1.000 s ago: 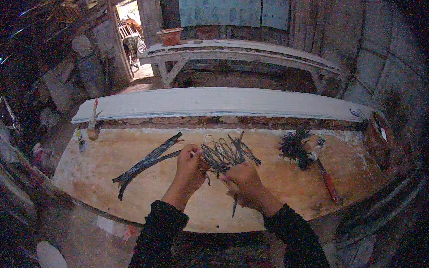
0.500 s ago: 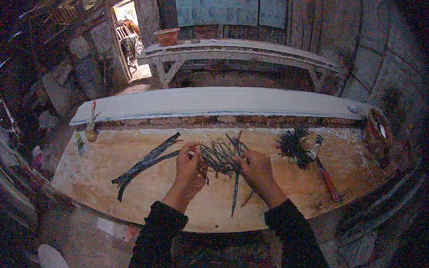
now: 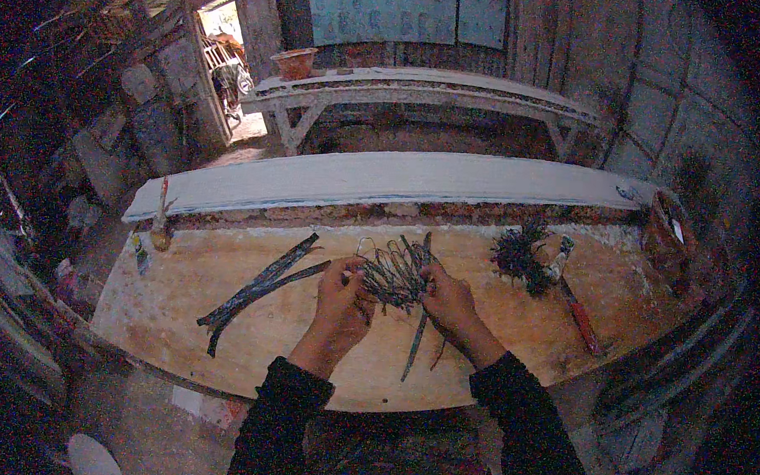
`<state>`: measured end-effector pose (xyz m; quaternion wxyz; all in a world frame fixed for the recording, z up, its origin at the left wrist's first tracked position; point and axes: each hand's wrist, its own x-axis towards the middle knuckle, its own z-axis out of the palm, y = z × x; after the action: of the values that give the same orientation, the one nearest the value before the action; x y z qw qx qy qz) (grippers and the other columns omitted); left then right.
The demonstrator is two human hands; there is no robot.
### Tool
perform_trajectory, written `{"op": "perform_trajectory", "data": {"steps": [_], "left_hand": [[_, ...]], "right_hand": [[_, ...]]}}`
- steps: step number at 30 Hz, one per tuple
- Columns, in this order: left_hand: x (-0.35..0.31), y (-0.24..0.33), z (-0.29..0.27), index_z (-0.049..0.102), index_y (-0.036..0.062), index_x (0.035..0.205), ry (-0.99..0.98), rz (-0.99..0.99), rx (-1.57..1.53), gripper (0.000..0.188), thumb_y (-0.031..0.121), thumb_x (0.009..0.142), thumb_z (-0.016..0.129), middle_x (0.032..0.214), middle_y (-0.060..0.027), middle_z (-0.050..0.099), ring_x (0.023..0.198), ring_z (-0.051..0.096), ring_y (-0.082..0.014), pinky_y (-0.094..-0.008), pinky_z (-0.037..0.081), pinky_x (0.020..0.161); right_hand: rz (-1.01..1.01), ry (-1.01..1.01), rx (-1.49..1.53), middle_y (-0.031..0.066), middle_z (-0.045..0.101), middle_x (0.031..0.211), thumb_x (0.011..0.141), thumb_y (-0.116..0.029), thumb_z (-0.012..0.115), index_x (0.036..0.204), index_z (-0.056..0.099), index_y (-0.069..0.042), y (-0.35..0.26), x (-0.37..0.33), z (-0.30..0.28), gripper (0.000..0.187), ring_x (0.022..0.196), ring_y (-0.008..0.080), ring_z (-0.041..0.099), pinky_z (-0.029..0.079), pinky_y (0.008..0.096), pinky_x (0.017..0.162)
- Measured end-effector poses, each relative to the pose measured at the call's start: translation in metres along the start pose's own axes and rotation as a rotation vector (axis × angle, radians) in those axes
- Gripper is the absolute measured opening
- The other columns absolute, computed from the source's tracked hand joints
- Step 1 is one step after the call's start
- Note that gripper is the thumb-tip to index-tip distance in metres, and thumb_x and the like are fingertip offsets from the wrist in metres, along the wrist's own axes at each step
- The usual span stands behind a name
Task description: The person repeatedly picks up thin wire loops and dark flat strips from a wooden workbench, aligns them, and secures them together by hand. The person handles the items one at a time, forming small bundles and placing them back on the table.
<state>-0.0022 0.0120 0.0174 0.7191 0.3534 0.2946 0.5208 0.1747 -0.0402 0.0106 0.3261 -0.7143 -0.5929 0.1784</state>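
Between my hands, just over the wooden board [image 3: 308, 377], is a loose bundle of thin dark looped strands [image 3: 392, 276]. My left hand [image 3: 343, 299] pinches its left end, fingers closed. At the right end my right hand [image 3: 451, 305] grips the bundle together with a long dark flat strip [image 3: 413, 352], whose lower part slants down toward me. What the fingertips press on is partly hidden. Several flat dark strips [image 3: 257, 292] lie crossed on the board left of my left hand.
Right of my hands lie a dark bushy tuft [image 3: 520, 257] and a red-handled tool [image 3: 580, 320]. A small brush-like tool [image 3: 161, 221] stands at the far left. A long white-topped ledge [image 3: 390, 179] runs behind the board; beyond it is a bench [image 3: 427, 93] with a clay pot [image 3: 295, 64].
My left hand has shifted slightly right, toward my right hand, and the bundle is squeezed narrower. The lower end of the long strip has swung a little to the left.
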Motion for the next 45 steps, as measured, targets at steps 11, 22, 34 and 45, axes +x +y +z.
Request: {"op": "perform_trajectory", "data": {"steps": [11, 22, 34, 45], "left_hand": [[0.013, -0.026, -0.031, 0.047, 0.0087, 0.108, -0.246, 0.272, 0.558, 0.019, 0.007, 0.089, 0.050, 0.092, -0.0054, 0.053, 0.070, 0.053, -0.0132, -0.0230, 0.049, 0.057], [-0.051, 0.054, 0.042, 0.063, 0.0106, 0.100, -0.441, 0.809, 1.194, 0.036, 0.013, 0.066, 0.074, 0.117, -0.0088, 0.052, 0.110, 0.047, -0.0298, -0.0466, 0.044, 0.085], [-0.017, 0.026, 0.007, 0.052, 0.0030, 0.108, -0.328, 1.017, 1.249, 0.053, 0.011, 0.062, 0.077, 0.097, -0.0128, 0.054, 0.082, 0.056, -0.0269, -0.0371, 0.048, 0.071], [0.024, 0.020, -0.043, 0.056, 0.0096, 0.093, -0.042, 0.507, 0.543, 0.022, 0.000, 0.074, 0.049, 0.076, 0.0038, 0.048, 0.053, 0.037, -0.0034, -0.0185, 0.027, 0.045]], "right_hand": [[-0.016, 0.121, 0.125, 0.0096, 0.063, 0.076, 0.079, -0.010, 0.064, 0.112, 0.061, -0.011, -0.018, -0.006, -0.017, 0.033, 0.064, 0.0214, 0.061, 0.049, 0.0354, 0.065], [-0.345, -0.203, 0.643, 0.0046, 0.051, 0.096, 0.085, -0.006, 0.058, 0.114, 0.050, -0.009, -0.009, -0.025, 0.001, 0.030, 0.086, 0.0164, 0.056, 0.048, 0.0323, 0.073], [0.174, -0.435, 0.887, 0.0015, 0.053, 0.086, 0.084, -0.009, 0.061, 0.107, 0.054, -0.006, -0.022, -0.020, -0.014, 0.024, 0.062, 0.0088, 0.053, 0.048, 0.0239, 0.049], [0.077, -0.451, 0.630, -0.0014, 0.055, 0.062, 0.081, -0.017, 0.066, 0.072, 0.058, -0.006, 0.032, 0.013, -0.034, 0.016, 0.052, 0.0071, 0.050, 0.039, 0.0210, 0.046]]}}
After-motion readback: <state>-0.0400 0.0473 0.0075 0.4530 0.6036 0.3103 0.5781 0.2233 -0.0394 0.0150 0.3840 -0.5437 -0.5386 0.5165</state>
